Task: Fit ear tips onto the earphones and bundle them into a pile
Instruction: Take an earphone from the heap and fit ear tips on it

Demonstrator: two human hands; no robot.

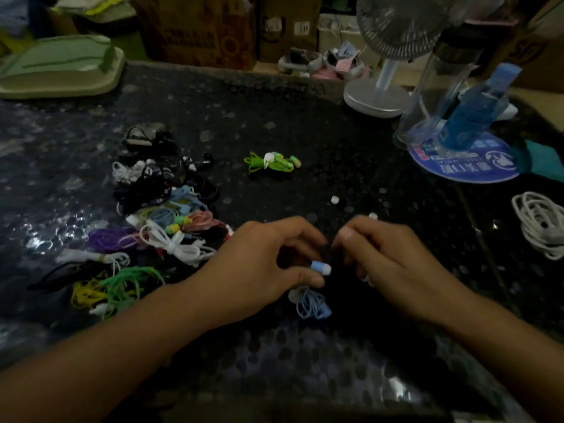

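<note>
**Blue earbud held up for its tip**

The dark speckled stone counter (274,117) carries a tangled pile of coloured bundled earphones (158,209) at left, clear of the work; the left hand (259,264) pinches a pale blue earbud (320,268), cord dangling, tip outward; the right hand (387,257) curls its fingers (348,236) close, whether on an ear tip I cannot tell; loose white ear tips (335,199) wait nearby.

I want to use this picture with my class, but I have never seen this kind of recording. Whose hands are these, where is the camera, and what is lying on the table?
There is no machine: a person wears a camera on the head, looking down at their own hands. The left hand pinches a light blue earphone, its cable dangling below. The right hand is curled close by; what it holds is hidden. On the dark table lie a pile of coloured earphones, one green bundle, loose white ear tips, a white cable and a fan.
</note>
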